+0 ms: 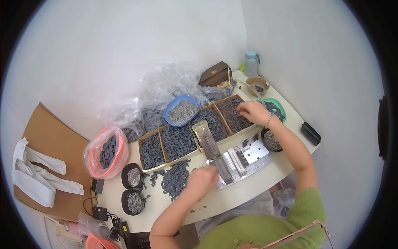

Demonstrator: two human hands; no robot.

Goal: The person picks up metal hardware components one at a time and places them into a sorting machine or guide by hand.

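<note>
My left hand [203, 181] is at the near left end of a metal jig [256, 152], fingers curled; whatever they hold is hidden. A slotted rectangular block [210, 143] with a clear, yellowish end stands tilted at the jig's left part. Over the far right compartment of a divided cardboard box [184, 157] is my right hand [253, 113], its fingertips pinched together above small brownish-dark parts [232, 114]. Anything in that pinch is too small to make out. Small dark grey plastic pieces [178, 139] fill the other compartments.
A blue basin [181, 111] of metal pins rests on the box's back edge. Loose dark pieces [176, 178] lie in front. Two black bowls [133, 202] and a pink basket [120, 153] stand left; a green tray [275, 108], black bowl [271, 140] and black case [311, 133] are right.
</note>
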